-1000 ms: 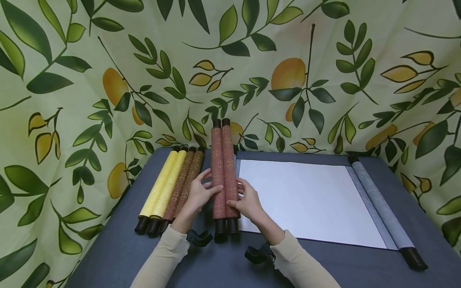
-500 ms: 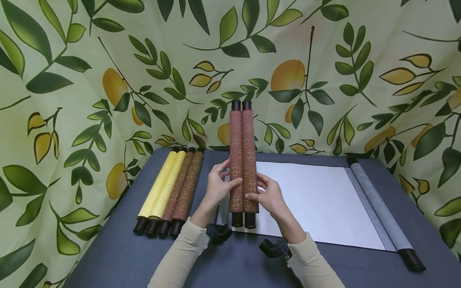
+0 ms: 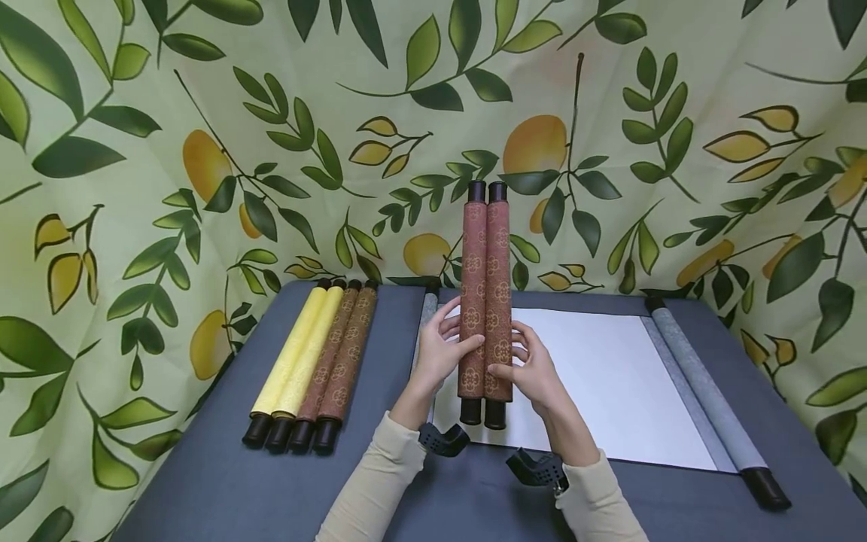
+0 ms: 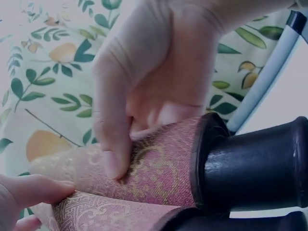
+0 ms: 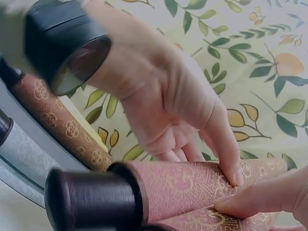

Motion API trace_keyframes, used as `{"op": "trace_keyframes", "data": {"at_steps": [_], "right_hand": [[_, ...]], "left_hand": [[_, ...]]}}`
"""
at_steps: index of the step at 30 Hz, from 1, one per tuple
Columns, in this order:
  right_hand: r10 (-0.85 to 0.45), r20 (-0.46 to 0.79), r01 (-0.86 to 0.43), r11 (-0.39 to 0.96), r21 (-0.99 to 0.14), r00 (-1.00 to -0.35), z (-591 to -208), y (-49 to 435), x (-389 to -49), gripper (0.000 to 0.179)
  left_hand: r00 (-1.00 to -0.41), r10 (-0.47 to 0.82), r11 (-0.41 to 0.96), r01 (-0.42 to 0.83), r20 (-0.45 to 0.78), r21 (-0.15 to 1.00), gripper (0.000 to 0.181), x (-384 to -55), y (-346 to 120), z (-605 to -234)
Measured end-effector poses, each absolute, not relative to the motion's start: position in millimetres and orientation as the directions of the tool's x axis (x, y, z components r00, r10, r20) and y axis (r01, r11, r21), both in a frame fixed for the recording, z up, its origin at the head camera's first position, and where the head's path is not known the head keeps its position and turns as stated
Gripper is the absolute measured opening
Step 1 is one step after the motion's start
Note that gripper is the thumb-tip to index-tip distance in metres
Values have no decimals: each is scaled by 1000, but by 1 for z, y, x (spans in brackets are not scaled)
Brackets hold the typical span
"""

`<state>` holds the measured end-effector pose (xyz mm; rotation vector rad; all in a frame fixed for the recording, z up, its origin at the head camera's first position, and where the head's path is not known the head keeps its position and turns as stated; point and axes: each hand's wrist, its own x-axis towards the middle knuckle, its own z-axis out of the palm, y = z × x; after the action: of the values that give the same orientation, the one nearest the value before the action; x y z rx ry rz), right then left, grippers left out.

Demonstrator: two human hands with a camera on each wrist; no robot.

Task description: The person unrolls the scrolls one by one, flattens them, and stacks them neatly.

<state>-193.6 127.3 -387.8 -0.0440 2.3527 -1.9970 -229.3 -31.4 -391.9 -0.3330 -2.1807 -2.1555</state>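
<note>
A reddish-brown scroll with gold flower patterns is held upright-tilted, its two rollers side by side and black knobs at the ends. My left hand grips the left roller, thumb in front and fingers behind. On the right roller, my right hand does the same. The left wrist view shows the right hand across, its thumb pressing the patterned cloth. In the right wrist view, the left hand pinches the scroll near the right thumb. Beneath the held scroll lies an unrolled scroll with a white sheet.
The unrolled scroll has a grey-blue roller at its right side and another grey-blue roller at its left. Two yellow rolls and two brown rolls lie together on the dark table. A leaf-patterned cloth hangs behind.
Both hands have carried the reddish-brown scroll up and to the right, from beside the brown rolls to above the white sheet. The grip looks the same.
</note>
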Motion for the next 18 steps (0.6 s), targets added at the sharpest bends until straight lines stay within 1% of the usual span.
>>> {"op": "trace_keyframes", "data": {"at_steps": [5, 9, 14, 18], "right_hand": [[7, -10, 11, 175, -984, -1000, -390, 127, -196, 83], [76, 18, -8, 132, -991, -997, -394, 125, -199, 77], [114, 33, -24, 77, -997, -993, -401, 121, -201, 71], [138, 29, -20, 60, -998, -990, -404, 120, -202, 68]], "left_hand": [[-977, 88, -41, 189, 192, 981, 69, -229, -25, -393], [-979, 50, -61, 195, 198, 979, 65, -229, -17, -394], [-970, 4, -91, 241, 242, 966, 59, -227, -9, -402], [-971, 29, -38, 237, 238, 971, 57, -225, -3, -413]]}}
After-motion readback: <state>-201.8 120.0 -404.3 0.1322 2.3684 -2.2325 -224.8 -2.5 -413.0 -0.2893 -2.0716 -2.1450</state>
